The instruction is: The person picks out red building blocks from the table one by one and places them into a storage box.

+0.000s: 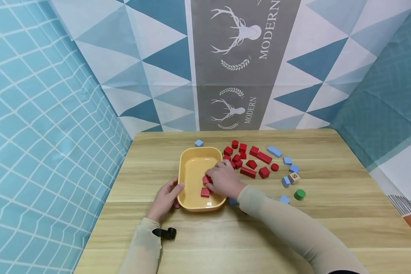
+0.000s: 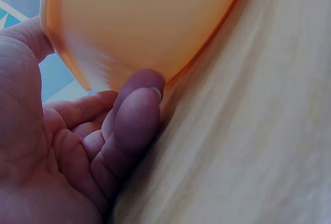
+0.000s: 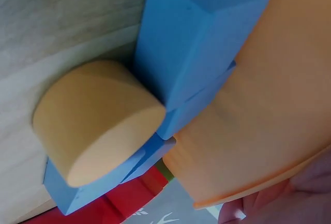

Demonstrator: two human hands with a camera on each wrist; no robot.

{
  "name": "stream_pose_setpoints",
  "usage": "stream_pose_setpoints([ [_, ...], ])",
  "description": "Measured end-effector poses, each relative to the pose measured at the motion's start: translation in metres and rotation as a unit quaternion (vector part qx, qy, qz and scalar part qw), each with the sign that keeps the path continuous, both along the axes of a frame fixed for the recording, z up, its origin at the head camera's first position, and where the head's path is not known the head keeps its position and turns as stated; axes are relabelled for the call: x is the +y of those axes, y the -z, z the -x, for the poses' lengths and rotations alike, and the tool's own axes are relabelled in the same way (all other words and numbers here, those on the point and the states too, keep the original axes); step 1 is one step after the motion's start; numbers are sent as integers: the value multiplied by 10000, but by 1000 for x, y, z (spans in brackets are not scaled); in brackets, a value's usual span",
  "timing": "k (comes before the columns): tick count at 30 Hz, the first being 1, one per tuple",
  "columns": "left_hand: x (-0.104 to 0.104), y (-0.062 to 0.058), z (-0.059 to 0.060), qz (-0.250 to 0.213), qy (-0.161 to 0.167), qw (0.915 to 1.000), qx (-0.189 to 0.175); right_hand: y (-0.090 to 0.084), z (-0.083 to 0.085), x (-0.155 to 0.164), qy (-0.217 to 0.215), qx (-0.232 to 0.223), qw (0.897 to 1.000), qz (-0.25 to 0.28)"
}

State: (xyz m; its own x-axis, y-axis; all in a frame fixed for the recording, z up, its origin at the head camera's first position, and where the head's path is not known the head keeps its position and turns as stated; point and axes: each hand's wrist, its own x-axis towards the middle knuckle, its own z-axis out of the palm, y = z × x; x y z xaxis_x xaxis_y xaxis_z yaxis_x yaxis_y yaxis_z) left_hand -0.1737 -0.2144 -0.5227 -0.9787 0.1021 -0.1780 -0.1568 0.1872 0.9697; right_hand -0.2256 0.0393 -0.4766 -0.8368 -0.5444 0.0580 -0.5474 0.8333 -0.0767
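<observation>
Close view from the right wrist. A tan cylinder [image 3: 95, 120] lies on its side at centre left, one flat end facing the lower right. Blue blocks [image 3: 194, 32] run from the top centre down to the lower left, touching the cylinder. An orange tray [image 3: 264, 115] fills the right side, its curved rim at the lower right. Pale wooden counter [image 3: 57, 17] occupies the upper left. A red block [image 3: 126, 200] shows at the bottom edge. Part of the hand [image 3: 305, 203] sits in the lower right corner.
</observation>
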Motion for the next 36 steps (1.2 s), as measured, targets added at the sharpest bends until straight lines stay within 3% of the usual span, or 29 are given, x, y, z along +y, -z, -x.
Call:
stream_pose_setpoints([
  [36, 0, 1, 1, -64, -39, 10000, -44, 4, 0, 0, 47, 116, 9998, 144],
])
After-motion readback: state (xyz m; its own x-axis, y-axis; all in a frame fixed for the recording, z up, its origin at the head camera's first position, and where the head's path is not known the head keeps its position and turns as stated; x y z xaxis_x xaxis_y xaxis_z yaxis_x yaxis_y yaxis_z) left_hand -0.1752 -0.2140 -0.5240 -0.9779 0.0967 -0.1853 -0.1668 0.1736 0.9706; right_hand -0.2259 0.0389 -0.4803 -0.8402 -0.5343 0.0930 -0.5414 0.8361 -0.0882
